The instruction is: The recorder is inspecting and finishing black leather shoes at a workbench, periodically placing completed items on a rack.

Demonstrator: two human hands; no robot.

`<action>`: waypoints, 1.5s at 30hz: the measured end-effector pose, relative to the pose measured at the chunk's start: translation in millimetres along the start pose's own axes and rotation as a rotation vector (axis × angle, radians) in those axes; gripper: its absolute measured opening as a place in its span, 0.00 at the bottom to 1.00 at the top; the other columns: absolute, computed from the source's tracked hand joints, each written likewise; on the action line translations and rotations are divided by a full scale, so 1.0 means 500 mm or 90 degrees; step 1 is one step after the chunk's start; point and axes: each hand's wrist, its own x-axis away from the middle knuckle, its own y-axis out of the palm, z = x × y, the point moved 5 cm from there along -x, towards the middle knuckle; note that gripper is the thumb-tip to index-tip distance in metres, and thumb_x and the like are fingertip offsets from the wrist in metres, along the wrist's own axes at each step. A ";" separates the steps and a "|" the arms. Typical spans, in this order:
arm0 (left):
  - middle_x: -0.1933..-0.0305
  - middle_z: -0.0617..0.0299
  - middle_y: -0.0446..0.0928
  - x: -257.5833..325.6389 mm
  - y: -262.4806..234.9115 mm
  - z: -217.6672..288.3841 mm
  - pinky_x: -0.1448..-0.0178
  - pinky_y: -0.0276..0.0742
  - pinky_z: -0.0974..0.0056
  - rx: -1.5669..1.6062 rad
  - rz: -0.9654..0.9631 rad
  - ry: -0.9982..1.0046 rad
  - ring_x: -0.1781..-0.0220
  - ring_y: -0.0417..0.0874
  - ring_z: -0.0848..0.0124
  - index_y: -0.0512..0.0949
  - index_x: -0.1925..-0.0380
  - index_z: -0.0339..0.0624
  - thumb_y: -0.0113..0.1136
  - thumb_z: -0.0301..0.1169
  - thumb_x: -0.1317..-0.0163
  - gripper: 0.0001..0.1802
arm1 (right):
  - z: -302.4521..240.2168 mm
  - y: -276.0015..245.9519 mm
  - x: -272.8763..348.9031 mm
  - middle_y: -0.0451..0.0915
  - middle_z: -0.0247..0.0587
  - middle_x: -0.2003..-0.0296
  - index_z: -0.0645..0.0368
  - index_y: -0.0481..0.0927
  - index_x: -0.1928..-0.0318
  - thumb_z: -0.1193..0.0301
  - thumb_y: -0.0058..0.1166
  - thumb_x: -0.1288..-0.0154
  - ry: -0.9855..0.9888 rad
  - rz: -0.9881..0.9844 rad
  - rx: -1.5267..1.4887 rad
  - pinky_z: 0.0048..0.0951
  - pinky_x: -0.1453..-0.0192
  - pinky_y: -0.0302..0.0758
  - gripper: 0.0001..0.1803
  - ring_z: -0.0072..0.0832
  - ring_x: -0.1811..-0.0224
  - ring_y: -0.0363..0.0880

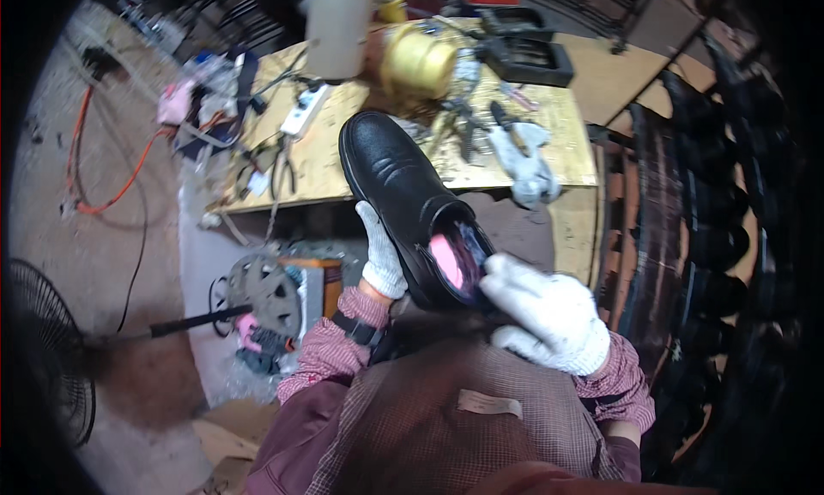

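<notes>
A black slip-on shoe (393, 173) is held up above my lap, its toe pointing away toward the workbench. Wrapped round its left side is my left hand (380, 253), in a white knitted glove; most of its fingers are hidden under the shoe. Inside the shoe's opening, a pink patch (446, 260) shows beside a dark lining. My right hand (549, 315), gloved in white too, is at the heel end of the opening. Its fingers are smeared by motion, so whether they grip the shoe's edge cannot be made out.
Ahead stands a wooden workbench (566, 165) bearing a power strip (305, 109), pliers (281, 171), a yellow roll (421, 62), black trays (525, 59) and a grey-white glove (534, 165). Racks of black shoes (712, 238) line the right. A fan (51, 349) stands at the left.
</notes>
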 end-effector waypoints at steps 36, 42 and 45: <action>0.23 0.55 0.67 -0.031 -0.039 0.243 0.21 0.68 0.55 -0.080 0.170 0.194 0.25 0.71 0.60 0.60 0.21 0.45 0.37 0.70 0.25 0.47 | 0.168 0.082 -0.007 0.80 0.55 0.37 0.59 0.81 0.36 0.67 0.71 0.42 0.217 0.081 0.008 0.42 0.34 0.78 0.32 0.50 0.37 0.81; 0.26 0.57 0.71 -0.065 -0.082 0.320 0.24 0.71 0.53 -0.200 0.292 0.404 0.29 0.75 0.59 0.64 0.24 0.44 0.51 0.63 0.26 0.43 | 0.193 0.089 -0.006 0.80 0.55 0.37 0.59 0.80 0.36 0.69 0.71 0.42 0.240 0.073 0.001 0.43 0.33 0.77 0.32 0.51 0.36 0.80; 0.29 0.60 0.74 -0.080 -0.047 0.388 0.26 0.73 0.57 -0.136 0.303 0.482 0.30 0.75 0.68 0.69 0.27 0.43 0.60 0.50 0.25 0.35 | 0.208 0.088 -0.008 0.80 0.55 0.37 0.59 0.80 0.36 0.69 0.71 0.42 0.244 0.089 -0.009 0.42 0.33 0.77 0.32 0.51 0.37 0.81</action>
